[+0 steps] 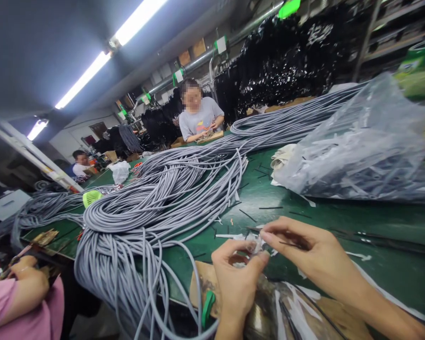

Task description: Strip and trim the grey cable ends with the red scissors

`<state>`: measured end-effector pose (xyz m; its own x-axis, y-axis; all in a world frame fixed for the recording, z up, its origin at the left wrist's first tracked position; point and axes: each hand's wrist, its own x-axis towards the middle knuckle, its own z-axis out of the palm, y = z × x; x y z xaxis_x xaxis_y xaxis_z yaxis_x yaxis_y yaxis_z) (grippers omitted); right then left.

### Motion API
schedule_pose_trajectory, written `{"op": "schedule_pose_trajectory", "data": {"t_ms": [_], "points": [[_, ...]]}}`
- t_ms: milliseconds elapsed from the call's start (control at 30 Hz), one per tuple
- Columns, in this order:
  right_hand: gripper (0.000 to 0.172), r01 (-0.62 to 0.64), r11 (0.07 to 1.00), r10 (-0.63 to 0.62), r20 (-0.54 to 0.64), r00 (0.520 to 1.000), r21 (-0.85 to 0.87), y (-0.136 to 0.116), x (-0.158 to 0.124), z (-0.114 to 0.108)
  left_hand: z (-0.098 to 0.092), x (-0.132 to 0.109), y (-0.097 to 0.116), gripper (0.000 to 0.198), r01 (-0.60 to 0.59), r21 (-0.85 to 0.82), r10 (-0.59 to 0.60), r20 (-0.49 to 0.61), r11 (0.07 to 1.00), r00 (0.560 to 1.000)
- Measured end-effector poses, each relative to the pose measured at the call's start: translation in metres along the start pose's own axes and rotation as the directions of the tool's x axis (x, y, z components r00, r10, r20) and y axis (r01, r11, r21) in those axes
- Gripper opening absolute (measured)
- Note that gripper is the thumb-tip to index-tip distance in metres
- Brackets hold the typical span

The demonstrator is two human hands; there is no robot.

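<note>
Just above the near edge of the green table, my left hand [238, 271] curls its thumb and fingers around a small whitish, translucent piece [258, 243]. My right hand [304, 241] meets it from the right, thumb and index finger pinched at the same piece. A thin black strand [291, 245] shows by the right fingers; I cannot tell whether it is held. Below the hands sits a rounded, brassy metal object [261, 314] with white strips [299, 307] beside it. To the left of my left hand is a wooden block [202, 283] with a green lever [208, 308].
Large bundles of grey cable [156, 189] spread across the green table [255, 179] and hang over its edge. A clear plastic bag of white scraps [361, 156] lies at right. One person [200, 115] works opposite; another in a pink sleeve [24, 302] sits at left.
</note>
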<state>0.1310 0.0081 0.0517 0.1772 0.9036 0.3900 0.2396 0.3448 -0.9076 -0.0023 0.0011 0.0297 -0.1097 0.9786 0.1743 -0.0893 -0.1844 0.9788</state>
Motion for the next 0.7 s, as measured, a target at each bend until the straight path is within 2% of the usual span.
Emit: {"op": "schedule_pose_trajectory", "data": {"t_ms": [67,167,300,467,600,700], "points": [[0.043,-0.031,0.999,0.03,0.033,0.999,0.03,0.0,0.0,0.0,0.0,0.0,0.0,0.005,-0.061,0.0,0.061,-0.019,0.998,0.998],[0.041,-0.033,0.995,0.022,0.112,0.994,0.096,0.0,-0.001,0.001,-0.004,0.002,-0.004,0.004,-0.083,-0.078,0.086,0.033,0.994,0.996],[0.039,-0.006,0.993,-0.011,0.144,0.99,0.116,0.003,-0.004,0.003,-0.01,0.006,-0.01,0.014,0.059,-0.221,-0.035,0.109,0.974,0.993],[0.043,-0.034,0.993,0.017,0.15,0.989,0.113,0.003,-0.008,0.006,-0.008,0.011,-0.011,0.036,0.194,-0.327,-0.177,0.082,0.925,0.981],[0.043,-0.038,0.992,0.021,0.142,0.99,0.12,0.007,-0.01,0.007,-0.006,0.013,-0.011,0.05,0.277,-0.35,-0.242,0.141,0.895,0.96],[0.046,-0.068,0.977,0.03,0.185,0.982,0.203,0.018,-0.012,0.008,-0.006,0.014,-0.008,0.055,0.334,-0.315,-0.277,0.213,0.888,0.937]]}}
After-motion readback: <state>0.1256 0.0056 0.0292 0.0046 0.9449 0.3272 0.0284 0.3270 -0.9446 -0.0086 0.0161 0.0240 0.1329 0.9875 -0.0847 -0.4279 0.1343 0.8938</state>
